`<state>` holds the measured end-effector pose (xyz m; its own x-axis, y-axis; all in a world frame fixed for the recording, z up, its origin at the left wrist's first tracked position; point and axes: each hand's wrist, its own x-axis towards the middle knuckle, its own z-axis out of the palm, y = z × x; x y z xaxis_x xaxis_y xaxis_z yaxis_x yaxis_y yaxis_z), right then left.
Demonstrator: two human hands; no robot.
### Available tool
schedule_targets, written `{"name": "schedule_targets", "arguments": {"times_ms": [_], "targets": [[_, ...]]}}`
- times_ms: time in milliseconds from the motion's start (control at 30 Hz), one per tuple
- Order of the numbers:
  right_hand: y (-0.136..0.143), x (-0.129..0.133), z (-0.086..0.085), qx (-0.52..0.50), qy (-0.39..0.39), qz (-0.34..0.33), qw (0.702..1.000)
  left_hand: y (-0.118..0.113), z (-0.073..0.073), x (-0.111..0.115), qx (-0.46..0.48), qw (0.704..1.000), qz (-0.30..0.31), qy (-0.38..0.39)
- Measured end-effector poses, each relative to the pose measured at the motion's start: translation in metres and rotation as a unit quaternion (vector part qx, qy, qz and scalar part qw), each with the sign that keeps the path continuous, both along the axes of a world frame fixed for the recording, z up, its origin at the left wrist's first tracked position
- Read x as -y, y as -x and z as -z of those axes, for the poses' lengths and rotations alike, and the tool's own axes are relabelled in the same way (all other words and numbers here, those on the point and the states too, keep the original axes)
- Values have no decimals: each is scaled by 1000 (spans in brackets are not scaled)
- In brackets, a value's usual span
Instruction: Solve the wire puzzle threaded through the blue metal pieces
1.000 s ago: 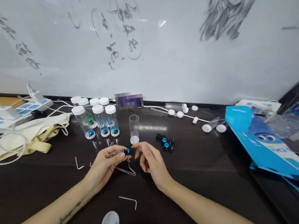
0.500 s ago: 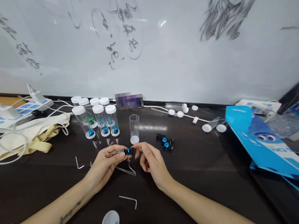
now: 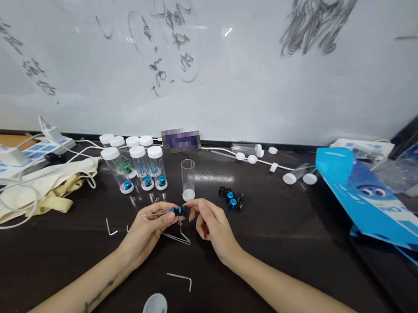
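My left hand (image 3: 152, 222) pinches a small blue and black fitting (image 3: 178, 211) with thin wire attached to it. A bent wire loop (image 3: 178, 238) with a pinkish end hangs below the fingers, and another wire end sticks up above them. From the right, the fingertips of my right hand (image 3: 212, 224) close at the fitting's black end; its other fingers are curled. Just behind stands an open clear tube (image 3: 188, 178) with a white base. To the right of my hands lies a pile of similar blue and black fittings (image 3: 232, 199).
Several white-capped tubes (image 3: 140, 169) with small parts inside stand back left. Hex keys (image 3: 182, 276) and a white cup (image 3: 154, 311) lie nearer me. A cream cloth bag (image 3: 41, 189) and power strip (image 3: 35, 151) are left; a blue bag (image 3: 359, 191) is right.
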<state>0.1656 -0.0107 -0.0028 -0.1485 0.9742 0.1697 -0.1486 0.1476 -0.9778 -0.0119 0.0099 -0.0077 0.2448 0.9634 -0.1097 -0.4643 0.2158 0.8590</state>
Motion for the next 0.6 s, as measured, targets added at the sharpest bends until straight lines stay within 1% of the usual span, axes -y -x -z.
{"name": "schedule_targets", "arguments": {"times_ms": [600], "targets": [[0, 0, 1, 2, 2, 3, 1000, 0, 0, 0, 1, 1000, 2, 1]]}}
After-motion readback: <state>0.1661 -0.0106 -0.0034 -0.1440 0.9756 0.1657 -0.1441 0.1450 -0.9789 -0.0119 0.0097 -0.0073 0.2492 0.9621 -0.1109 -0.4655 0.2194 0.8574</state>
